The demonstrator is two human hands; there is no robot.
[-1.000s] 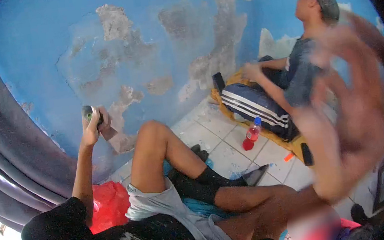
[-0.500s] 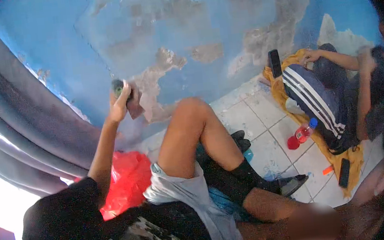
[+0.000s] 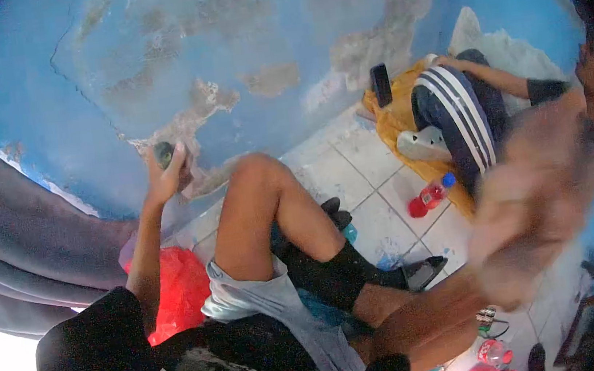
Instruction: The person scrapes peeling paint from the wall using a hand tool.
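My left hand (image 3: 170,176) is closed around a dark, round-ended object (image 3: 164,154) with a greenish end, held close to the peeling blue wall (image 3: 284,136). The fingers cover most of it, so its kind does not show. On the right, close to the camera, a large smeared shape appears to be my right hand (image 3: 532,195). Motion hides its fingers, and whether it holds anything cannot be made out. Beyond it on the floor lies a bottle of red liquid with a blue cap (image 3: 433,195).
Another person in striped trousers (image 3: 456,105) sits at right on a yellow cloth (image 3: 399,119) beside a black phone (image 3: 381,85). A red plastic bag (image 3: 177,291) lies beside my bent leg (image 3: 249,213). Grey curtain (image 3: 15,217) hangs at left. A clear bottle (image 3: 493,353) stands at bottom right.
The view has shifted, moving the scene leftward. My right arm has swung up into view, blurred. The brown flap that hung beside my left hand no longer shows clearly.
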